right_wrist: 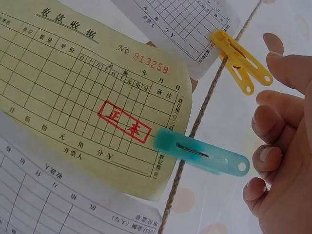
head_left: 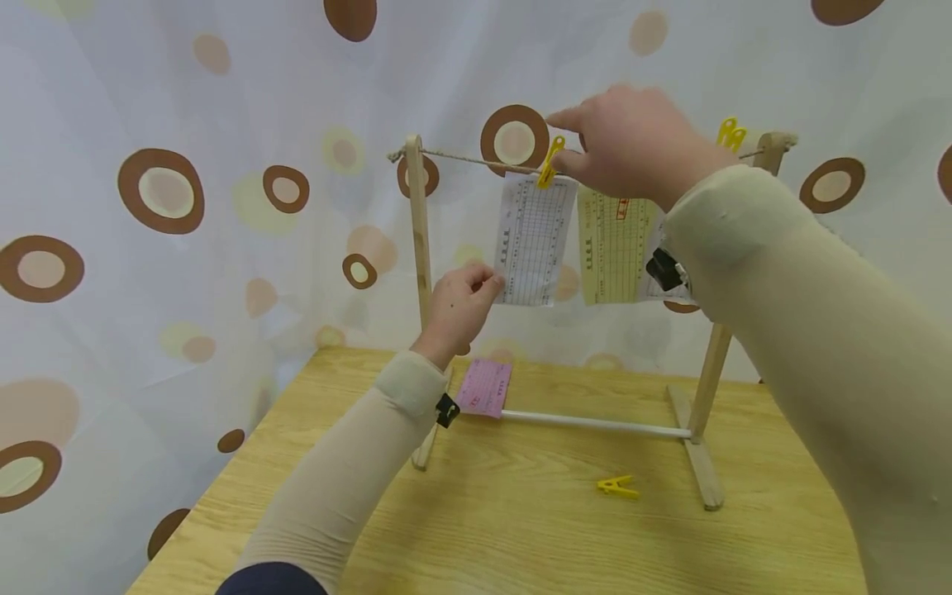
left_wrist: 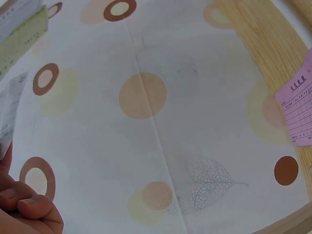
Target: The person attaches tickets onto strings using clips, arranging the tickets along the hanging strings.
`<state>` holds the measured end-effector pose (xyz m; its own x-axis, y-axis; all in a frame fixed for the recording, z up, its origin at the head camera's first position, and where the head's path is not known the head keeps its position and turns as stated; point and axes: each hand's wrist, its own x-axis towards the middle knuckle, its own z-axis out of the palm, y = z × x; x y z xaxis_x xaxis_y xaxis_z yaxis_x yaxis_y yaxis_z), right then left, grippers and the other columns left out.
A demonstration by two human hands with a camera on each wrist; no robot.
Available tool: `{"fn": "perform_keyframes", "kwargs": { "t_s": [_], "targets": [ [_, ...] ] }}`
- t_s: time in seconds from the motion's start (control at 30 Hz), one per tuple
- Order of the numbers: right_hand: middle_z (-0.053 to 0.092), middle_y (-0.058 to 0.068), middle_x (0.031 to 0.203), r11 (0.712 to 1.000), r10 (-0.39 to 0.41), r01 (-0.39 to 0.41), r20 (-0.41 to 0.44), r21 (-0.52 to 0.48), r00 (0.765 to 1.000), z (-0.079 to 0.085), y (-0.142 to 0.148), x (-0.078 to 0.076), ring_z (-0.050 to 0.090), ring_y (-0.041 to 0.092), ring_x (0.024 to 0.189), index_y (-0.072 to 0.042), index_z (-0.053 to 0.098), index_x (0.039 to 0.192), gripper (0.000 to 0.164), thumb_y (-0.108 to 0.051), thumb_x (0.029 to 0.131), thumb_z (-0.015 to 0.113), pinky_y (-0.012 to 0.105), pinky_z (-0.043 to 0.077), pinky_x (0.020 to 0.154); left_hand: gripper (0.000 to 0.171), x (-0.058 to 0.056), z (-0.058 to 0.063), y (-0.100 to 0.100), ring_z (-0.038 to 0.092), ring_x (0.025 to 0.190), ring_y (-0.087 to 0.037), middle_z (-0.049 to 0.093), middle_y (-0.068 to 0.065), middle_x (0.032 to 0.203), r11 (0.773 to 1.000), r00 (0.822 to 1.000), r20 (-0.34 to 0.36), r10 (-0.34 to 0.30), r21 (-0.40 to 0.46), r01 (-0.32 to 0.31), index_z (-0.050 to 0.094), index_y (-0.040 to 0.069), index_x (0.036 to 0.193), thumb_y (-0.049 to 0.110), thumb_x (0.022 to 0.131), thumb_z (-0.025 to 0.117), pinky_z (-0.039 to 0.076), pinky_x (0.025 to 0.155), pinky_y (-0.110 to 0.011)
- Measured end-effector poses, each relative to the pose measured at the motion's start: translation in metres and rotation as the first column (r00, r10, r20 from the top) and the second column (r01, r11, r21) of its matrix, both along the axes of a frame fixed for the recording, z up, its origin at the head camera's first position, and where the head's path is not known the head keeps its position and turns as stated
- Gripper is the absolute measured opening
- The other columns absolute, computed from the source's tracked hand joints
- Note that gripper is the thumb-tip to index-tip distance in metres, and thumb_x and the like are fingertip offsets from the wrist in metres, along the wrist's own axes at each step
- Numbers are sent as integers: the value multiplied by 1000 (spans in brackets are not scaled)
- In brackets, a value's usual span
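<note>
A white receipt slip [head_left: 537, 240] hangs from the rope under a yellow clothespin [head_left: 549, 164]. At the slip's lower left edge, my left hand [head_left: 463, 307] pinches the paper between thumb and fingers. My right hand [head_left: 632, 145] is beside the clothespin, thumb and index finger spread apart around its handles. In the right wrist view the yellow clothespin [right_wrist: 239, 56] bites the rope and the slip's corner, with the fingertips [right_wrist: 267, 121] just off its handles. A yellow-green receipt [right_wrist: 92, 92] hangs alongside, held by a teal clothespin [right_wrist: 202, 152].
Another white slip [right_wrist: 73, 195] hangs beyond the yellow-green one. Wooden posts [head_left: 419, 223] carry the rope, and more yellow clothespins [head_left: 730, 135] sit near its right end. A pink slip [head_left: 485, 387] lies by the white crossbar [head_left: 595, 422]; a loose yellow clothespin [head_left: 617, 487] lies on the table [head_left: 521, 512].
</note>
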<state>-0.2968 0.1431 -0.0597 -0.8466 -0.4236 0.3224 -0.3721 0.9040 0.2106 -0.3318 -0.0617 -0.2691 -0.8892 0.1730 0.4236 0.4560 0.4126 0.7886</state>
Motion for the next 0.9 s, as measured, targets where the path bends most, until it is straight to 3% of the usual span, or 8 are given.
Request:
{"fn": "perform_keyframes", "kwargs": {
  "t_s": [0.17, 0.27, 0.53, 0.73, 0.9],
  "targets": [
    [64, 19, 114, 999, 41, -42, -69, -25, 997, -5, 3, 9, 47, 39, 108, -10, 39, 156, 60, -37, 103, 50, 52, 41, 90, 24, 0, 0, -1, 51, 79, -21, 63, -2, 96, 1000, 1000, 5, 3, -15, -3, 70, 16, 107, 35, 104, 57, 41, 54, -32],
    [56, 12, 93, 996, 76, -81, -108, -48, 991, -10, 6, 17, 44, 36, 102, -10, 42, 155, 57, -33, 103, 50, 48, 37, 85, 25, 0, 0, -1, 48, 72, -18, 58, -3, 92, 1000, 1000, 12, -1, -23, 1, 70, 17, 111, 37, 103, 58, 40, 50, -30],
    [54, 10, 90, 985, 120, -135, -137, -107, 983, -22, 18, 31, 43, 33, 94, -11, 48, 151, 53, -30, 102, 55, 45, 35, 79, 29, 0, -2, -1, 33, 45, -12, 42, -2, 78, 999, 999, 30, -19, -42, 20, 69, 22, 121, 41, 101, 59, 34, 37, -26],
    [52, 8, 86, 971, 147, -175, -166, -166, 975, -38, 28, 40, 43, 30, 93, -12, 53, 148, 50, -29, 101, 58, 43, 33, 74, 34, -2, -8, -6, 35, 47, -12, 42, -2, 74, 996, 997, -19, -70, -63, 68, 63, 18, 129, 37, 101, 60, 34, 41, -26],
    [52, 7, 84, 955, 180, -216, -183, -204, 967, -53, 36, 48, 43, 26, 83, -13, 57, 145, 47, -27, 100, 60, 41, 35, 69, 40, -2, -17, -12, 38, 55, -14, 45, -2, 73, 986, 991, -91, -97, -146, 83, 59, 13, 133, 37, 101, 60, 36, 54, -30]
  ]
}}
